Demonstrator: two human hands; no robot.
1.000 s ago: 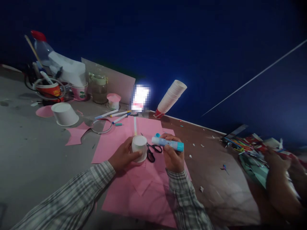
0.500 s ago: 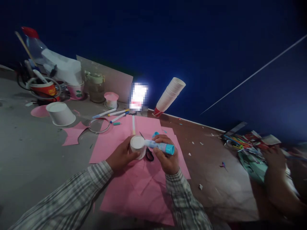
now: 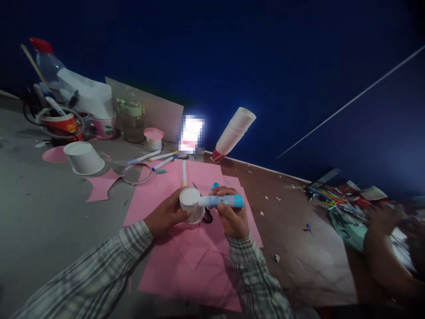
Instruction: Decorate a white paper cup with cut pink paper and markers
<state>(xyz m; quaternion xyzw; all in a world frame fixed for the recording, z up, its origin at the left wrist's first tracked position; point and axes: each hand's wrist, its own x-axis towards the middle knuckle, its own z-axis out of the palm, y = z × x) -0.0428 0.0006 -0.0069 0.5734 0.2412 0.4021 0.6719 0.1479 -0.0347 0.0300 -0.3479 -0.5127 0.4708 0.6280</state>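
My left hand [image 3: 169,211] is closed around the side of a small white paper cup [image 3: 190,198], held upside down with its base up. In my right hand [image 3: 232,215] is a blue glue stick [image 3: 221,201], lying nearly level, its white tip touching the rim of the cup's base. Under both hands lie pink paper sheets [image 3: 159,266]. Black-handled scissors [image 3: 208,215] rest on the paper behind the cup, partly hidden. A blue cap [image 3: 215,186] stands just beyond my right fingers.
Several markers [image 3: 144,157], a tape ring [image 3: 137,174] and an upturned white cup [image 3: 83,158] lie to the left. A leaning stack of paper cups [image 3: 234,133] stands by the wall. Another person's arm [image 3: 385,248] is at the right, near a pile of coloured pens [image 3: 327,195].
The glue stick has swung from slanting to nearly level, and its tip has moved down to the side of the base rim. The cup has tilted slightly in my left hand.
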